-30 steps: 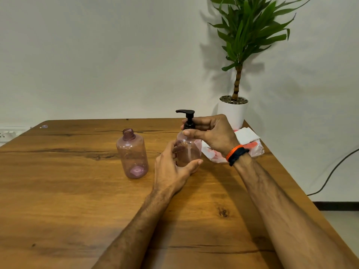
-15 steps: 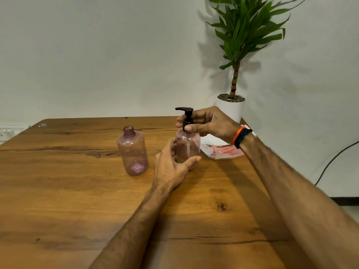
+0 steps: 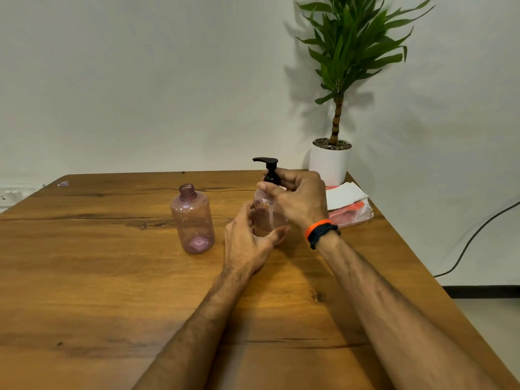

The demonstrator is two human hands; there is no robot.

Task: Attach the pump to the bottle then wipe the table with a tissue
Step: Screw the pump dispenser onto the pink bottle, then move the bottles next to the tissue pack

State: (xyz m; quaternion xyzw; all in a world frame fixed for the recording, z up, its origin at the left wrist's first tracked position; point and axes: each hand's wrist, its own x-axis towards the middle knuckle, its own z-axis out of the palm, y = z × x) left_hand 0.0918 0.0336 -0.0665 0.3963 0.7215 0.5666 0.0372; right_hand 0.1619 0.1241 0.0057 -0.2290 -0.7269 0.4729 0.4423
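Head view. Wooden table (image 3: 112, 277) carries all items.

Bottle w/ pump (image 3: 266, 212): translucent pink plastic, upright on table, centre-right. Black pump (image 3: 268, 168) sits on its neck, nozzle pointing to view left. Whether collar is fully seated: cannot tell, fingers cover it.

Left hand (image 3: 247, 240): curled round lower body of the bottle from the near-left side, thumb on the near face, fingers partly hidden behind the plastic. Wrist lies low over the table.

Right hand (image 3: 298, 198): comes in from the right, over the bottle shoulder; thumb and fingers pinch the pump collar at the neck. Orange/black wristband (image 3: 320, 230) on that wrist.

Second bottle (image 3: 192, 219): same pink type, no cap, neck open, upright, to the left of the held bottle, apart from both hands.

Tissue pack (image 3: 349, 205): clear/red packet w/ a white tissue on top, at far-right table edge, behind right hand, just beside the plant pot.

Potted plant (image 3: 332, 161): white pot, green leaves, far-right corner against the wall. Black cable (image 3: 478, 232) runs along the wall, off the table to the right.
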